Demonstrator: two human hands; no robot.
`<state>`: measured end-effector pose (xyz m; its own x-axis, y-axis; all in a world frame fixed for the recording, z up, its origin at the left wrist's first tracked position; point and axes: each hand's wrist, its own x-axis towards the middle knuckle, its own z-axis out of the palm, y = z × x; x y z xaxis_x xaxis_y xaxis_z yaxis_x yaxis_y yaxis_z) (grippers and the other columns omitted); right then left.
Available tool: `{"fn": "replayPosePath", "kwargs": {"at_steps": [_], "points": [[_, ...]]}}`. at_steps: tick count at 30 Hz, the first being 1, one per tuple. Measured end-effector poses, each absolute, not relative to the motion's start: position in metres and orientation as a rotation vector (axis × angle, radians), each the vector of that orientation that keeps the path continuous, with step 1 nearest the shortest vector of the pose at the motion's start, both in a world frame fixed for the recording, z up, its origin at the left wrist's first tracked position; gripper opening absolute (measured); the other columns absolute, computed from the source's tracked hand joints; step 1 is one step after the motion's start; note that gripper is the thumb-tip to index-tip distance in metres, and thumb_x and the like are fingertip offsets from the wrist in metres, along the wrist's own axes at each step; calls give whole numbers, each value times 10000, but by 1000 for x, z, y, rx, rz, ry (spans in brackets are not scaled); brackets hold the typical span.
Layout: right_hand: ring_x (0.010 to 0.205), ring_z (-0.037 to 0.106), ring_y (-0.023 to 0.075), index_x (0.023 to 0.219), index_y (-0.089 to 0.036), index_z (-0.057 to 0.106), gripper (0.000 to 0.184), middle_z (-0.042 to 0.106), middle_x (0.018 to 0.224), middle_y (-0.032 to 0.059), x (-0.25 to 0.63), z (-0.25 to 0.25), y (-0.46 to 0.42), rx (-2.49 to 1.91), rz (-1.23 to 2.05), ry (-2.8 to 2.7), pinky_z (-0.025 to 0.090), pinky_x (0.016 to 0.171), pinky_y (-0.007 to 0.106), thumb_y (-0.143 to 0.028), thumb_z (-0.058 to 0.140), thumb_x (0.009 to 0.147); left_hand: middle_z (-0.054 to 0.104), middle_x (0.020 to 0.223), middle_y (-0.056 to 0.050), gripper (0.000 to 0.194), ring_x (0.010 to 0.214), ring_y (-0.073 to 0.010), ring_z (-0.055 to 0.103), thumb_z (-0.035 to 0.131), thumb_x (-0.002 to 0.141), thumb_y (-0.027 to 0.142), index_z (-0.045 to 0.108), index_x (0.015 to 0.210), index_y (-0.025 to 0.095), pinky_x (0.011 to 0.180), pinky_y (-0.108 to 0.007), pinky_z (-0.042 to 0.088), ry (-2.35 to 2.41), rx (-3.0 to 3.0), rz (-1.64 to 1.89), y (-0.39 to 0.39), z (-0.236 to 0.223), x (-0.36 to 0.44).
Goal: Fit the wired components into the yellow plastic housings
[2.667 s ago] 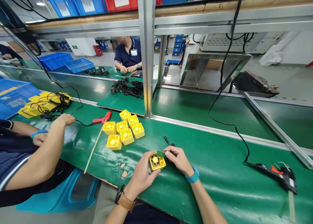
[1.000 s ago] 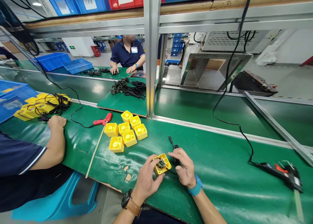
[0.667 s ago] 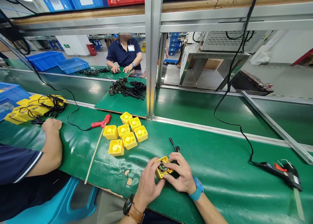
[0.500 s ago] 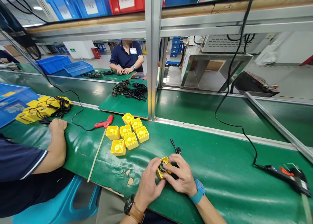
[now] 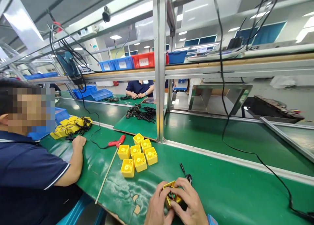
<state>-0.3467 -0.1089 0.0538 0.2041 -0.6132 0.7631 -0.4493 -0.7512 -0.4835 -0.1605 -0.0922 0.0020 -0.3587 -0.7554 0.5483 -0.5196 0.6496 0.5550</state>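
A small yellow plastic box (image 5: 167,202) sits between my hands near the table's front edge, its open side up. Inside it show a green circuit part and wires (image 5: 172,195), partly covered by my fingers. My left hand (image 5: 157,203) grips the box from its left side. On the other side, my right hand (image 5: 190,200) is closed round the box, with fingertips at the parts inside. Just beyond the right hand lies a black cable (image 5: 188,177) with a plug end. Several empty yellow boxes (image 5: 139,162) stand in a group further left.
A red glue gun (image 5: 117,142) with a long glue stick lies beyond the yellow boxes. A co-worker (image 5: 31,166) sits at my left, beside wired yellow boxes (image 5: 67,127). A metal post (image 5: 160,71) rises behind the table; black cables (image 5: 139,113) lie past it.
My view has tilted up, so hands and table sit lower in the picture. Both hands stay on the yellow box. The co-worker at left now shows more fully.
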Motion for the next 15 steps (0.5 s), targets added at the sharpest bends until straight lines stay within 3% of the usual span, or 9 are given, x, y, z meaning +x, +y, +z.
{"fn": "replayPosePath", "kwargs": {"at_steps": [5, 9, 11, 15], "points": [[810, 631, 213, 1033, -225, 627, 103, 658, 854, 63, -342, 53, -110, -2245, -1629, 1000, 602, 690, 359, -200, 609, 935, 624, 1380, -180, 681, 1250, -305, 671, 593, 862, 163, 378, 1502, 251, 920, -442, 660, -2034, 970, -280, -103, -34, -156], [735, 616, 165, 987, -219, 643, 116, 685, 784, 21, -344, 52, -110, -2160, -1682, 1058, 568, 685, 315, -119, 596, 949, 626, 1384, -179, 631, 1270, -294, 656, 604, 915, 217, 352, 1493, 240, 951, -458, 646, -1972, 1034, -322, -96, -26, -159], [719, 619, 154, 874, -207, 654, 119, 683, 747, 15, -347, 52, -110, -2014, -1693, 1151, 549, 680, 297, -147, 602, 962, 627, 1377, -174, 556, 1278, -287, 647, 598, 937, 226, 384, 1450, 233, 985, -474, 624, -1986, 1040, -377, -90, -9, -161], [684, 617, 146, 703, -186, 648, 301, 664, 711, 24, -353, 46, -112, -1644, -1629, 1322, 516, 660, 284, -296, 607, 980, 607, 1367, -172, 369, 1276, -285, 633, 610, 954, 242, 492, 1304, 218, 1001, -463, 602, -2085, 1021, -419, -88, 19, -162]]}}
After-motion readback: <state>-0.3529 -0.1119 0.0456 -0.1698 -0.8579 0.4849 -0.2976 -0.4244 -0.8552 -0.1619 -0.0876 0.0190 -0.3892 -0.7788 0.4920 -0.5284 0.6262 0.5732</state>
